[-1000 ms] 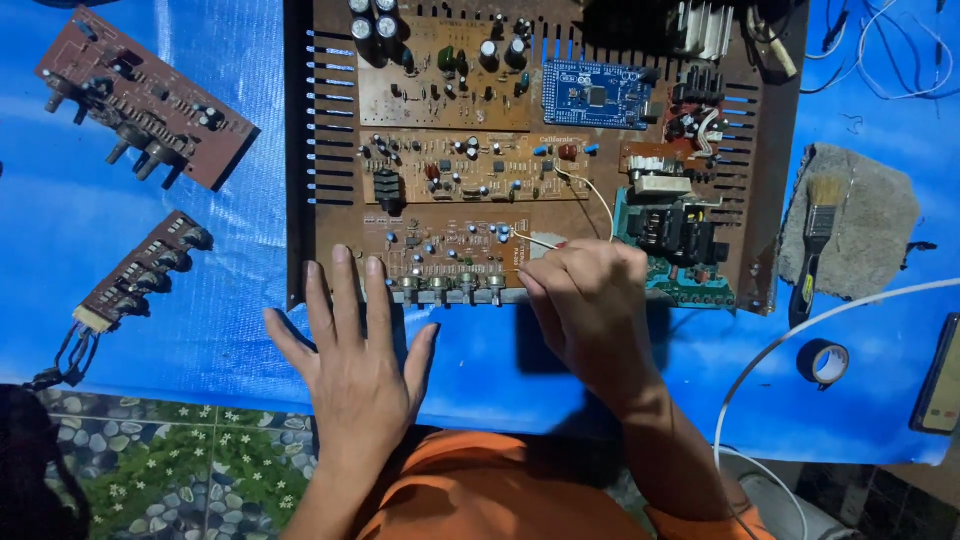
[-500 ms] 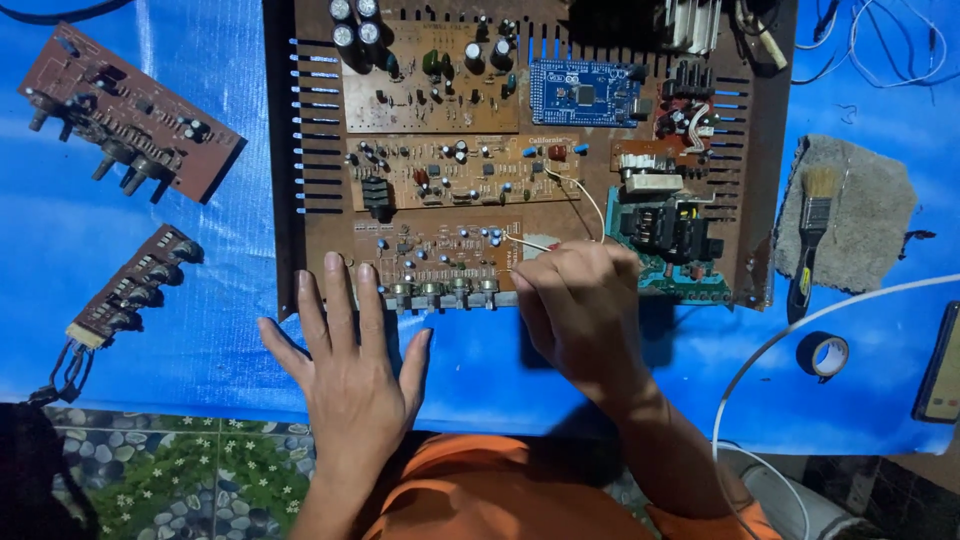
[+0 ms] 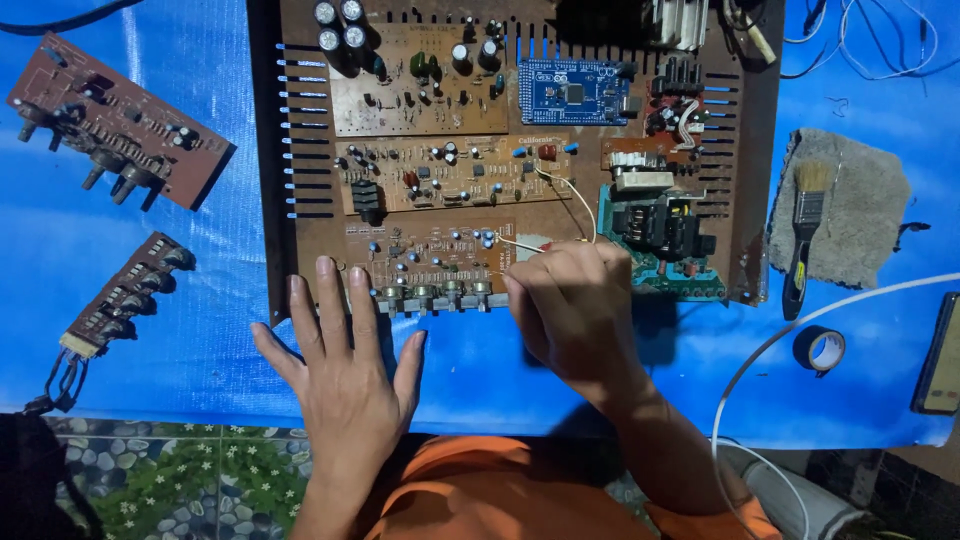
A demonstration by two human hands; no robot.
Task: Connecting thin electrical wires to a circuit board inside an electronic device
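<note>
A rusty brown chassis (image 3: 268,200) lies on a blue sheet and carries several circuit boards, among them a blue board (image 3: 572,92) and a brown board with a row of knobs (image 3: 435,262) along its near edge. My left hand (image 3: 345,375) lies flat and spread on the sheet, its fingertips touching the chassis's near edge beside the knobs. My right hand (image 3: 575,305) is curled at the right end of that board, with thin white wires (image 3: 570,190) running out from its fingers up to the middle board. What the palm covers is hidden.
Two loose brown boards (image 3: 115,120) (image 3: 128,292) lie at the left on the sheet. At the right a paintbrush (image 3: 805,225) rests on a grey rag (image 3: 860,210), with a tape roll (image 3: 818,348), a white cable (image 3: 770,350) and a dark device (image 3: 942,355).
The view has shifted a little, so the chassis sits further left in the frame. Both hands stay where they were on the board's near edge.
</note>
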